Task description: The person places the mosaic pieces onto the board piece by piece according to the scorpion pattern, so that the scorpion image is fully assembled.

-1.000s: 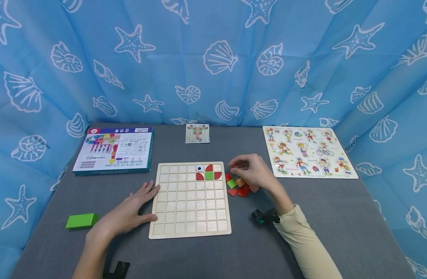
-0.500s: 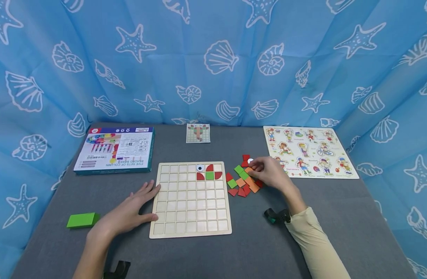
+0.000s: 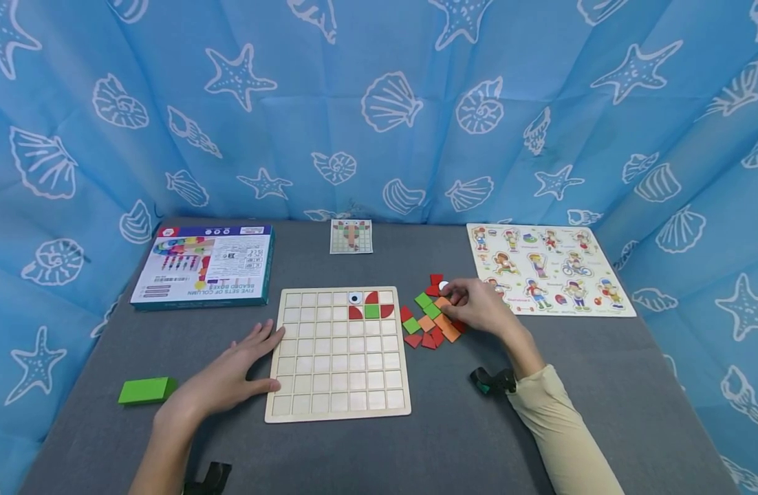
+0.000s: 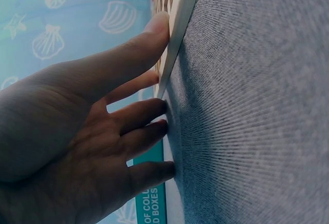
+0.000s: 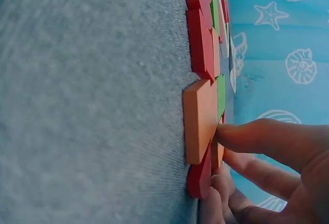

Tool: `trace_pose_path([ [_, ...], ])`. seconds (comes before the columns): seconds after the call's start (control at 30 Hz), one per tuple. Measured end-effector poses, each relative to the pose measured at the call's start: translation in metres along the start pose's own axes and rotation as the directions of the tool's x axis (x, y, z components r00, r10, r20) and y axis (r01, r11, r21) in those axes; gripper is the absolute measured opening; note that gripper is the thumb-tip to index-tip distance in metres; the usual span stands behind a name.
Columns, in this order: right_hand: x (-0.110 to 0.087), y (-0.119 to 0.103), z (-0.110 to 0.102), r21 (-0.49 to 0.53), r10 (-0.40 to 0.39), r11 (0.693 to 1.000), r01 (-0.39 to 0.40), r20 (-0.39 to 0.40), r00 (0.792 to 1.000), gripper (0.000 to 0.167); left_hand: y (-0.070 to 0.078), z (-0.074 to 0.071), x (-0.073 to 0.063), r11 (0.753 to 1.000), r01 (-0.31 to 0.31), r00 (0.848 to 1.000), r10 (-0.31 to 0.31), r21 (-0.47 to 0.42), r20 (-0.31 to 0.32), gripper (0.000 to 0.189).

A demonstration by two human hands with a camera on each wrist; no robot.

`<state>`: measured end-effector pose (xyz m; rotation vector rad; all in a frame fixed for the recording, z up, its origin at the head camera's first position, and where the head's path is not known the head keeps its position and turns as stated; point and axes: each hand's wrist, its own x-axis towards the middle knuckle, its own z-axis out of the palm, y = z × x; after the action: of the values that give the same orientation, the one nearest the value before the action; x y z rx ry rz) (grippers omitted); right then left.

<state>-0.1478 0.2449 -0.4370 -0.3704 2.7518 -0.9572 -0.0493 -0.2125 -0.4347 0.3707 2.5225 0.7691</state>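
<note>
A pale wooden grid board (image 3: 320, 378) lies in the middle of the table. Near its top right sit a white eye tile (image 3: 355, 298), a green square (image 3: 371, 311) and several red curved tiles. My left hand (image 3: 230, 375) rests along the board's left edge, thumb and fingertips touching it, fingers spread. Right of the board lies a loose heap of red, green and orange tiles. Over that heap, my right hand (image 3: 481, 308) pinches an orange tile (image 5: 220, 154) between thumb and fingers; the hand partly hides it. Another orange tile (image 5: 198, 124) lies beside the thumb.
Behind the board lies a small pattern card (image 3: 351, 237). A beaded-boxes carton (image 3: 202, 268) is at the back left, a green block (image 3: 146, 391) at the left. A picture puzzle board (image 3: 552, 271) lies at the back right, close behind the right hand.
My right hand has moved right from beside the board's corner to the far side of the tile heap, uncovering more tiles. Over the last half second it holds nearly still. The left hand stays put.
</note>
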Motion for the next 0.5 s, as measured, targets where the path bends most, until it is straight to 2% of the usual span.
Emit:
trace_pose_path([
  [0.17,-0.0022,0.0002,-0.0009,0.022,0.017,1.0,-0.017,-0.002,1.0,0.021,0.0004,-0.0003,0.0001,1.0,0.005,1.0,-0.005,0.004,-0.001,0.097],
  [0.5,-0.0101,-0.006,-0.0045,0.104,-0.074,0.991,0.084,-0.098,0.992,0.018,0.0007,-0.0009,0.0005,1.0,0.005,1.0,-0.005,0.001,0.006,0.097],
])
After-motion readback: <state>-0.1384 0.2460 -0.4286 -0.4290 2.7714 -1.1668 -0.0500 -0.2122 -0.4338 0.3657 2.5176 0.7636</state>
